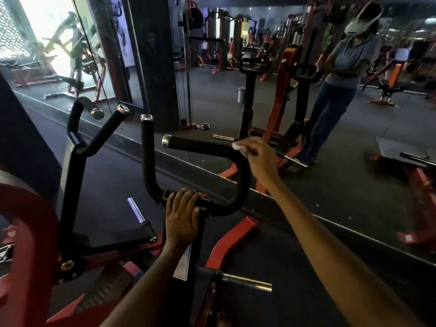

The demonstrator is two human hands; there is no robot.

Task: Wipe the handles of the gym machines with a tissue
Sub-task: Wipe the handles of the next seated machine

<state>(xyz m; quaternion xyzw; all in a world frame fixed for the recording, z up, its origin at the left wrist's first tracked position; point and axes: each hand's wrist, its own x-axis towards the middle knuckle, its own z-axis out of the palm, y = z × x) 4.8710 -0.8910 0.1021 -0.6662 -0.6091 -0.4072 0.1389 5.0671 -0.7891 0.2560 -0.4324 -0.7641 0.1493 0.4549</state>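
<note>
**Wipe in progress on the near machine's right grip**

The tissue [238,146], a small white wad, lay pressed against the handle [203,145] where the horizontal black grip began to bend down to the right. The right hand [260,159] pinched it with curled fingers, so most of the wad was hidden and only a pale edge showed. That grip was matte black foam with a bright metal cap at its left end; no dirt or wet streak could be made out in the dim light.

The left hand [182,212] gripped the black crosspiece below, fingers curled over it, seemingly to steady the frame. As a judgement, the job was at an early or middle stage: the upright grip [147,142] just left, and the far-left pair [94,128] on the same machine, showed no tissue near them, and whether they had been cleaned could not be told.

Beyond stood a wall mirror [330,114] reflecting the person and rows of other red and black machines [219,43], presumably still to do.
</note>
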